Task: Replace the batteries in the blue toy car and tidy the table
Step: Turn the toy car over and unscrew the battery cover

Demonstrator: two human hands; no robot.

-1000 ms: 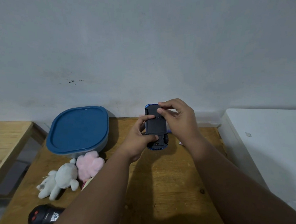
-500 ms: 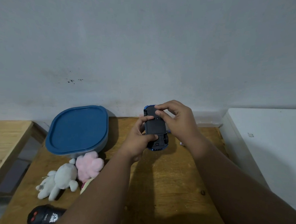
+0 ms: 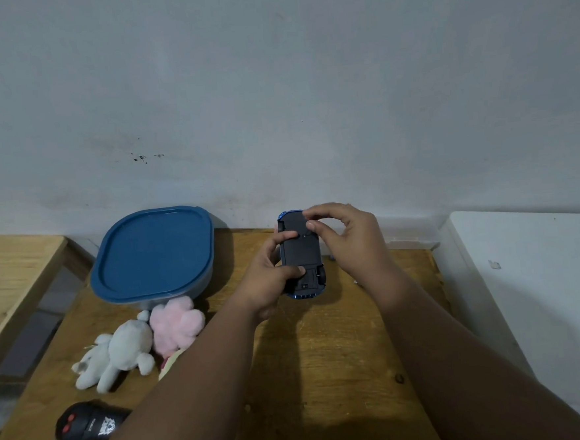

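The blue toy car [image 3: 300, 253] is held upside down above the wooden table [image 3: 325, 354], its black underside facing me. My left hand [image 3: 272, 276] grips its left side, thumb lying across the lower part of the underside. My right hand [image 3: 345, 240] reaches over from the right, with thumb and forefinger pinched on the upper part of the underside. Whether the battery cover is on or off, I cannot tell. No loose batteries are visible.
A container with a blue lid [image 3: 153, 253] stands at the back left. In front of it lie a white plush toy [image 3: 116, 355], a pink plush [image 3: 175, 322] and a black remote control [image 3: 87, 426]. A white surface [image 3: 533, 288] adjoins the table on the right.
The car stays in both hands at nearly the same place. My right fingers have shifted slightly on the upper underside.
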